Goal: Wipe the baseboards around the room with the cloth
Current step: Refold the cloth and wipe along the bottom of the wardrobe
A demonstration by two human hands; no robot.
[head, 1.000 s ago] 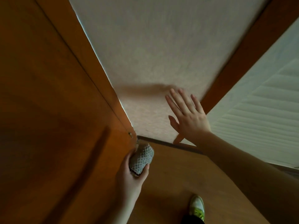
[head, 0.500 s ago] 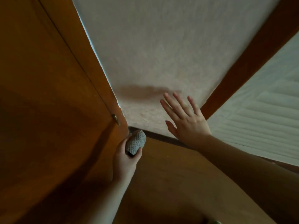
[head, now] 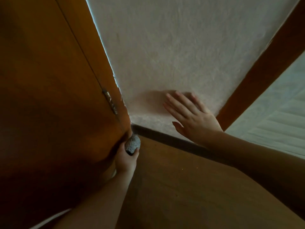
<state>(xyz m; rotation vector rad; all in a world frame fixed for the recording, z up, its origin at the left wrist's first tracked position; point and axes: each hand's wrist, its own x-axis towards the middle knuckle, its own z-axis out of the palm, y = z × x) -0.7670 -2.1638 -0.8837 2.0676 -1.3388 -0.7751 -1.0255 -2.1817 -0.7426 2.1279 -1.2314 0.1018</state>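
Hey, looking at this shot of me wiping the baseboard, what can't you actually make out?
Head view only:
- Baseboard: its right stretch is hidden behind the right hand and forearm.
- Cloth: bunched in the left hand; whether it touches the baseboard's corner end is lost in shadow.
- Door hinge: blurred.

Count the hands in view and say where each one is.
2. The left hand grips the cloth at the baseboard corner; the right hand lies flat against the wall.

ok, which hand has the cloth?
The left hand, gripping the balled cloth at the baseboard corner. The right hand lies flat on the wall.
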